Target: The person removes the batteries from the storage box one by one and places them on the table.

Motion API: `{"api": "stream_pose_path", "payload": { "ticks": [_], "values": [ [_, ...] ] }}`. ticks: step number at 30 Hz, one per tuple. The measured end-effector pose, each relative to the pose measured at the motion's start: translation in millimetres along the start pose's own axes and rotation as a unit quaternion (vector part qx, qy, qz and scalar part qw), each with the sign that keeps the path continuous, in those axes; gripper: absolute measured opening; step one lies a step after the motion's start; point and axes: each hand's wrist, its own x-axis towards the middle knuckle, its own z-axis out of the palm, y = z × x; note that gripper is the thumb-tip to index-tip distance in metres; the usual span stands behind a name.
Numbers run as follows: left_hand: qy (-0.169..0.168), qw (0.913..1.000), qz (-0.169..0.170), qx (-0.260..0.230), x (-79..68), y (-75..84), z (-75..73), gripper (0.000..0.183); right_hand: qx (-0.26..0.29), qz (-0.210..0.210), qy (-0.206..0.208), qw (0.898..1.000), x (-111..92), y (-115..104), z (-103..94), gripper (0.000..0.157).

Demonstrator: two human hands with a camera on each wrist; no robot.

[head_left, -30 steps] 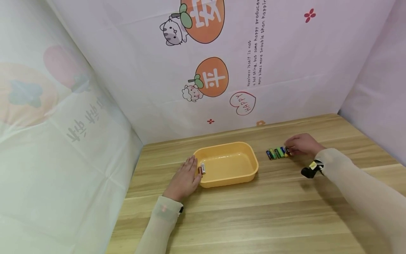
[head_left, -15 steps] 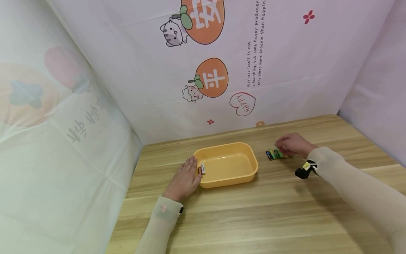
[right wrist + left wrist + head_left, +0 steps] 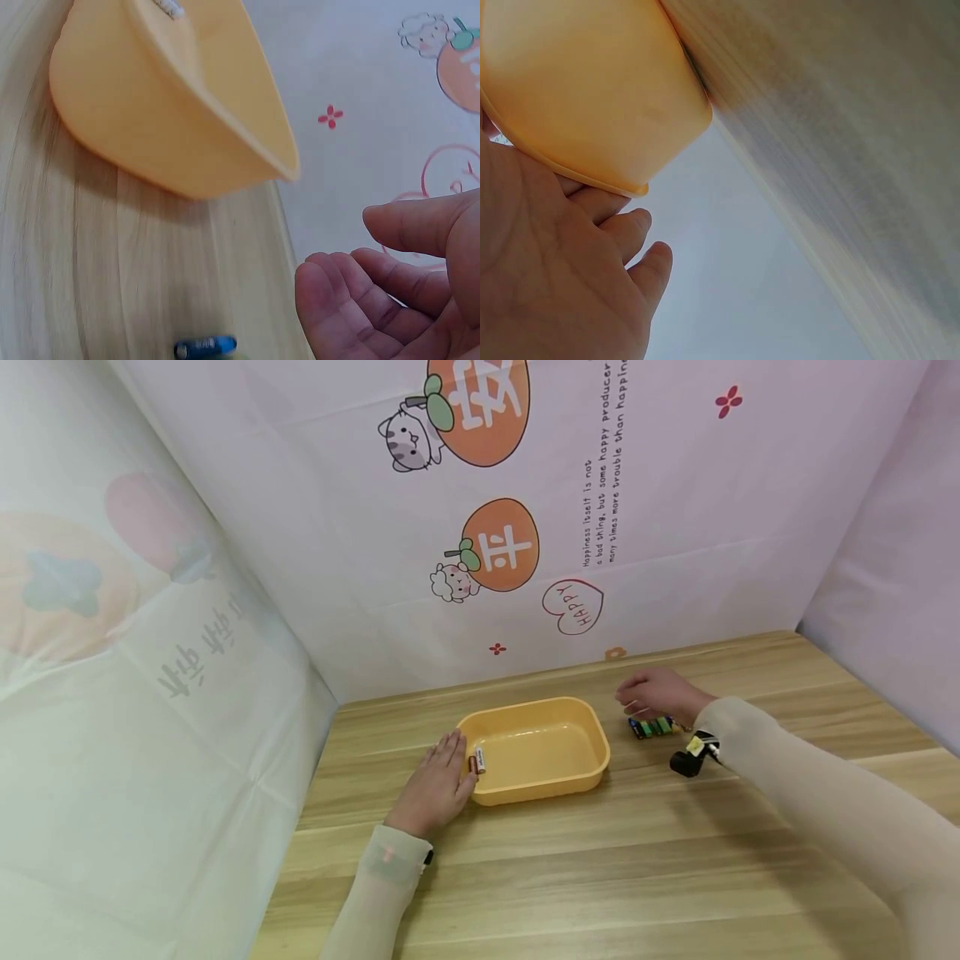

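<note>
A yellow plastic basin (image 3: 540, 791) stands on the wooden table. At its left end lie a white battery (image 3: 481, 758) and a reddish battery (image 3: 472, 765). My left hand (image 3: 435, 785) rests along the basin's left side with fingers extended; in the left wrist view its fingertips (image 3: 658, 259) lie at the rim. Right of the basin, several batteries (image 3: 651, 727) lie side by side in a row, partly hidden by my right hand (image 3: 662, 693) above them. That hand holds nothing, its thumb apart from loosely bent fingers. A blue battery (image 3: 206, 346) shows below it in the right wrist view.
Behind the table (image 3: 570, 877) hangs a white printed cloth (image 3: 337, 568), and more cloth closes off the left and right sides. A black wrist device (image 3: 688, 762) with a yellow tag sits under my right wrist.
My right hand has moved left over the battery row, from its right end to above its left end. The left hand, basin and the two batteries inside have stayed put.
</note>
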Motion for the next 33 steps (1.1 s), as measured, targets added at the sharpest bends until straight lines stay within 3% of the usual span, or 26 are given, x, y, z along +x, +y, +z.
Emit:
{"api": "stream_pose_path", "payload": {
  "ticks": [15, 33],
  "values": [
    [-0.005, 0.9999, -0.005, -0.009, -1.0, 1.3, -1.5, 0.063, 0.013, -0.015, -0.023, 1.000, 14.6, -38.4, 31.9, 0.037],
    [-0.007, 0.9998, -0.011, -0.012, 0.5, 0.7, 1.9, 0.063, 0.033, -0.026, -0.048, 0.998, 27.1, -60.1, 70.8, 0.029]
  ]
}}
